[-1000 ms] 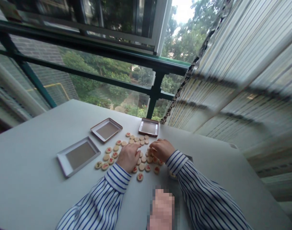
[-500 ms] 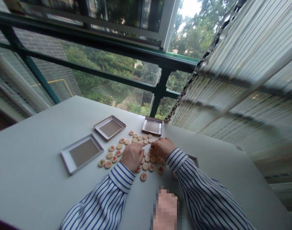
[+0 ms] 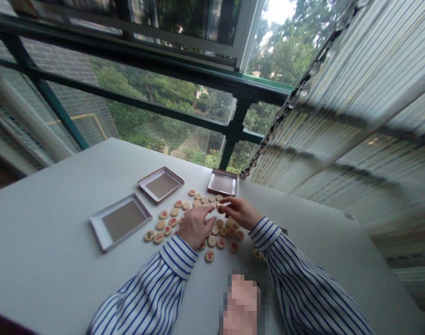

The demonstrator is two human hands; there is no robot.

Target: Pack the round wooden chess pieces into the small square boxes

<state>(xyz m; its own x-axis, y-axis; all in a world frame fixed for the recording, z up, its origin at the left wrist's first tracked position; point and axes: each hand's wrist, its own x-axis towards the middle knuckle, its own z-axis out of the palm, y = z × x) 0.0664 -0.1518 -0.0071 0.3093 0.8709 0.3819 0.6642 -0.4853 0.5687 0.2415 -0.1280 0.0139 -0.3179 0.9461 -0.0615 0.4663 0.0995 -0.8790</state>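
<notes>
Several round wooden game pieces (image 3: 165, 225) with red characters lie spread on a white table (image 3: 59, 260). My left hand (image 3: 195, 225) rests flat on the pieces, fingers stretched toward the far side. My right hand (image 3: 238, 211) is lifted a little above the pile, fingers pinched together on one piece at its tip. Both arms wear blue-and-white striped sleeves.
Three shallow trays stand beyond the pieces: a white one (image 3: 120, 222) at the left, a brown-rimmed one (image 3: 161, 184) behind it, and a small one (image 3: 222, 182) by the window. A green window railing (image 3: 233, 135) lies ahead; a striped curtain (image 3: 355, 121) hangs at the right.
My right hand has risen off the pile and pinched a piece. My left hand stays on the pieces. The camera has shifted slightly.
</notes>
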